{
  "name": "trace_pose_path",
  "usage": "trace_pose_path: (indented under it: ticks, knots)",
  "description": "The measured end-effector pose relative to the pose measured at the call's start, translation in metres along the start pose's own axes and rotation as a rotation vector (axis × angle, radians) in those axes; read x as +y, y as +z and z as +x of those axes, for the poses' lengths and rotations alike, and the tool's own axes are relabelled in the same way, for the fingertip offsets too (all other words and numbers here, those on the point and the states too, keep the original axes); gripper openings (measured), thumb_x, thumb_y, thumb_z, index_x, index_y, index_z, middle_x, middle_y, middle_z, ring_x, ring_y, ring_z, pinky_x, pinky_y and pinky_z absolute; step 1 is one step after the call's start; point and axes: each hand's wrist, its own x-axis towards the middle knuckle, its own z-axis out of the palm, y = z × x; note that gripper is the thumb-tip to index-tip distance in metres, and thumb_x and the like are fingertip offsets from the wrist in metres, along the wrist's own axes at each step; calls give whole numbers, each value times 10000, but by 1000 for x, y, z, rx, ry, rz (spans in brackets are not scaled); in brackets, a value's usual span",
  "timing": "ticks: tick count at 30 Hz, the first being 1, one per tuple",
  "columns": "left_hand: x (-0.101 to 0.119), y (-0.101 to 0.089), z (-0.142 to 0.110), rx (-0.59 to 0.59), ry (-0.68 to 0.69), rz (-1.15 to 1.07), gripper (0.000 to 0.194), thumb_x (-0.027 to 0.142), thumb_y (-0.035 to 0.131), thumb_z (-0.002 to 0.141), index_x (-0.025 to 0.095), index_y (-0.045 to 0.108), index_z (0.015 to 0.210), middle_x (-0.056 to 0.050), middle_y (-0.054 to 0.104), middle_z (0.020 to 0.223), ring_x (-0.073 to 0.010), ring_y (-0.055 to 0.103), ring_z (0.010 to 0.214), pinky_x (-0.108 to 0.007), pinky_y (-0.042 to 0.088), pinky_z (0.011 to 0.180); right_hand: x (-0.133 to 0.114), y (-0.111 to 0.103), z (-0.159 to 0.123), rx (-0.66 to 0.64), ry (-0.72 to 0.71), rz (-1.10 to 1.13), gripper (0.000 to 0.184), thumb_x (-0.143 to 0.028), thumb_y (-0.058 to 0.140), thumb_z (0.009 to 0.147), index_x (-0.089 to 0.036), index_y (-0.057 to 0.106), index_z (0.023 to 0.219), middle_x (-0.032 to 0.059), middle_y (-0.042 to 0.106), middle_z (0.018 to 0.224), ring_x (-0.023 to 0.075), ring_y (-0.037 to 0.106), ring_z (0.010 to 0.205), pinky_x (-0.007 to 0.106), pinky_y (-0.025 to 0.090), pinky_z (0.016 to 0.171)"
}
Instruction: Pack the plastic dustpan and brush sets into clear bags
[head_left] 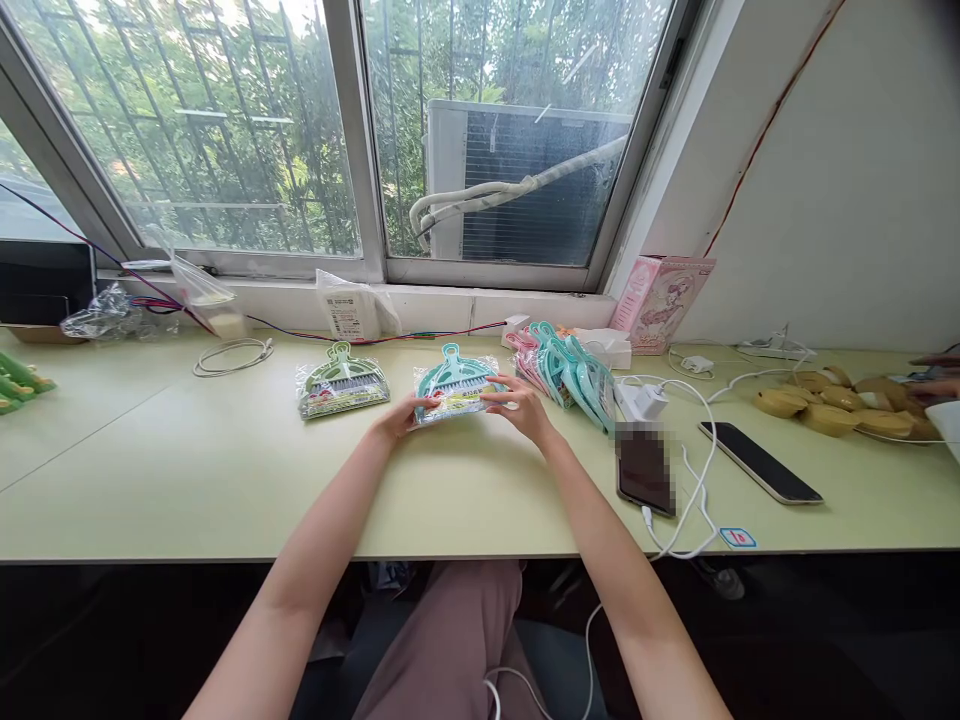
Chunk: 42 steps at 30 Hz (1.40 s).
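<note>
A teal mini dustpan and brush set [452,382] in clear plastic wrapping sits at the middle of the table, its handle pointing to the window. My left hand [405,413] grips its lower left corner, thumb over the front. On its right edge, my right hand [523,405] closes with thumb and fingers. A green dustpan and brush set [343,383], also wrapped, lies left of my hands. Beyond my right hand is a pile of teal and pink dustpan sets [571,372], overlapping one another.
Right of me lie a charging phone [645,475] with white cables, a second phone [760,462] and tan rolls [840,402]. A pink box [661,303] stands by the wall. A coiled cable [232,357] lies at left. A person's hand shows at the far right edge.
</note>
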Motion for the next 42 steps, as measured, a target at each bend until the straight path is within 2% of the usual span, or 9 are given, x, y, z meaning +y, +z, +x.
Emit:
trace_pose_path:
  ticks: [4,10,17,23,27,32,35,39,42]
  knots:
    - [-3,-7,5,-11,-8,45,340,231,833,600,171,689,903,-88,724,887,-191,696,723,-302,593,689,-2,5,1,45,71,160,100,-315,734,840,-364,803,892,12,704,1249,271,521,1333,504,410,1112]
    - [2,-9,2,-52,17,116,387,245,848,598,168,691,943,-107,725,954,-201,701,742,-337,602,725,-9,9,-1,100,135,263,78,-392,743,818,-368,805,859,20,725,1186,283,553,1272,518,404,1103]
    - [5,-1,1,-114,121,139,458,266,833,607,188,678,1031,-104,718,982,-207,697,764,-358,604,723,-21,14,-3,284,149,413,176,-425,738,820,-330,805,952,22,565,1413,253,491,1348,439,372,1166]
    - [6,7,-2,-99,147,140,584,262,812,637,195,643,1192,-112,703,1007,-236,703,783,-437,598,812,-29,15,-4,357,189,473,169,-390,735,819,-337,801,965,-25,511,1468,251,422,1416,401,381,1167]
    - [3,7,2,-125,169,148,515,283,826,639,174,661,1115,-116,704,1026,-224,697,792,-392,604,767,-27,17,-6,390,151,347,188,-390,660,885,-349,788,1016,-19,522,1456,250,433,1405,429,377,1164]
    - [-1,7,7,-169,160,150,454,291,821,657,134,666,1055,-124,710,1020,-216,696,797,-397,603,791,-23,1,-7,315,2,-231,229,-356,575,955,-346,763,1086,-2,468,1517,275,311,1474,519,274,1185]
    - [-1,10,6,-180,140,151,450,285,812,667,135,662,1063,-129,712,1062,-224,700,827,-415,603,815,-20,-9,-7,202,-86,-450,218,-331,562,966,-330,769,1037,10,574,1430,267,384,1422,505,225,1182]
    - [-1,13,2,-150,92,160,414,271,804,672,151,670,1046,-123,719,1091,-221,697,863,-401,606,825,-17,-8,-7,105,-99,-428,250,-302,515,991,-301,764,980,8,732,1145,225,575,1175,464,244,1150]
    - [0,13,1,-131,75,176,379,255,789,678,158,673,1025,-121,723,1084,-218,699,875,-406,603,850,-13,-1,-7,142,-17,-355,239,-309,548,970,-284,774,898,20,736,1054,235,588,1085,468,282,1105]
